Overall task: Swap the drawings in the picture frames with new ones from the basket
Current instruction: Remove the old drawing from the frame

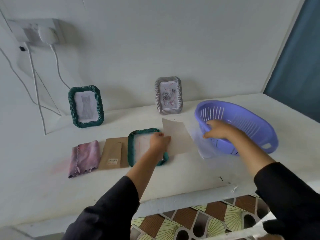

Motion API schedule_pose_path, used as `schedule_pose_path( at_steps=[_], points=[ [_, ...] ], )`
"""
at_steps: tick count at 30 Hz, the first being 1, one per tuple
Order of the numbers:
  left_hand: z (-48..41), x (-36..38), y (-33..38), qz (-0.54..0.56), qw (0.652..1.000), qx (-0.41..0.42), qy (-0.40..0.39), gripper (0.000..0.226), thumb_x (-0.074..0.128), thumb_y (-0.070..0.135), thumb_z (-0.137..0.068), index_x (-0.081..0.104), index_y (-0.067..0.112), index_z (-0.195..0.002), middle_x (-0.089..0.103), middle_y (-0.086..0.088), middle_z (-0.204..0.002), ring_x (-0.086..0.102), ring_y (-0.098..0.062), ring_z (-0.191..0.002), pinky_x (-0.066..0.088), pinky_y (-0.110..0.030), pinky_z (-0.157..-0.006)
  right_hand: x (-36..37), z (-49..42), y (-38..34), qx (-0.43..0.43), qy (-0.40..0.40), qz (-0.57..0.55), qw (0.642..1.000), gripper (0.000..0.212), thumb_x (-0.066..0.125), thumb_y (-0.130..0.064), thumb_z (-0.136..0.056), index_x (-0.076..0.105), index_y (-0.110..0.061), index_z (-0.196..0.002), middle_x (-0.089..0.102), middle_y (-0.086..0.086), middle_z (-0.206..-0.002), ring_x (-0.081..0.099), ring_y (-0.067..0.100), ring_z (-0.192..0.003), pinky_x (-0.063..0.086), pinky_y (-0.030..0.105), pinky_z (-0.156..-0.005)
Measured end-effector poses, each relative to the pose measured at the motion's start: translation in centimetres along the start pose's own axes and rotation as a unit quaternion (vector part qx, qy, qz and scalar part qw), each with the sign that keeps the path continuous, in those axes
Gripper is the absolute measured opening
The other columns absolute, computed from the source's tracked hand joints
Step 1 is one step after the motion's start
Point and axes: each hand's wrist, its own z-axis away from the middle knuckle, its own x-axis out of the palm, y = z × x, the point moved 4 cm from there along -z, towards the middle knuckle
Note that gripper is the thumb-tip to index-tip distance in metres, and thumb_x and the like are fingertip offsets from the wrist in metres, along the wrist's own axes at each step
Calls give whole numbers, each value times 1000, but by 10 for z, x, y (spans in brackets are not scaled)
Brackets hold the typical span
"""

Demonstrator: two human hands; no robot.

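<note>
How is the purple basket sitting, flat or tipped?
Tipped. The right hand grips the purple basket by its rim, its opening tilted leftward.

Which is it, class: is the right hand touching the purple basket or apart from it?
Touching. The head view shows the right hand gripping the near rim of the purple basket, fingers curled over it.

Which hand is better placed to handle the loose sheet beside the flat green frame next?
Left, probably. The left hand already pinches the sheet at the frame; the right hand is busy gripping the tilted basket.
</note>
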Motion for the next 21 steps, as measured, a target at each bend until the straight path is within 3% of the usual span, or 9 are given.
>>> schedule_pose_path(
  at_steps=[2,5,8,11,14,18,21],
  points=[
    [-2,24,-8,-24,1000,-16,-12,28,55,-3,-84,49,12,-60,53,-7,-68,55,-25,-73,48,-32,-64,1,-7,5,-30,9,-13,999,20,62,-20,-81,43,-11,-78,49,9,-86,47,24,-76,30,30,-57],
    [-5,53,-12,-43,999,-31,-7,29,53,-4,-83,45,10,-60,51,-9,-70,53,-24,-71,50,-29,-58,-14,-13,10,-61,23,-43,997,35,62,-16,-78,32,-14,-61,36,4,-63,35,19,-57,21,30,-52],
    [-11,81,-9,-43,999,-31,-6,29,55,-4,-80,42,12,-60,51,-13,-81,51,-24,-77,54,-43,-74,-30,-20,17,-78,15,-64,995,37,66,-18,-76,33,-15,-61,30,3,-60,31,19,-57,19,30,-52],
    [-17,102,-8,-70,997,-33,-6,23,56,-1,-79,45,11,-63,55,-15,-85,54,-26,-78,55,-47,-82,-36,-23,20,-104,-2,-74,992,43,68,-19,-75,29,-17,-58,26,2,-59,27,17,-54,18,30,-51],
    [-17,113,-8,-107,994,-32,4,23,58,3,-80,42,12,-65,54,-12,-86,53,-26,-76,54,-36,-71,-30,-23,20,-119,-16,-87,989,47,69,-20,-75,26,-16,-56,26,1,-57,27,16,-51,19,29,-50],
    [-14,119,-9,-151,988,-17,10,34,58,10,-81,33,13,-58,41,-2,-62,40,-17,-54,38,-26,-50,-6,-24,19,-121,-36,-73,989,42,69,-26,-75,33,-16,-56,35,1,-57,36,16,-51,27,27,-49],
    [-13,122,-8,-150,989,-11,8,33,58,20,-84,37,12,-59,43,0,-62,43,-18,-59,31,-23,-45,5,-25,22,-121,-18,-76,990,40,68,-31,-75,35,-16,-58,39,1,-59,39,18,-54,26,29,-52]
  ],
)
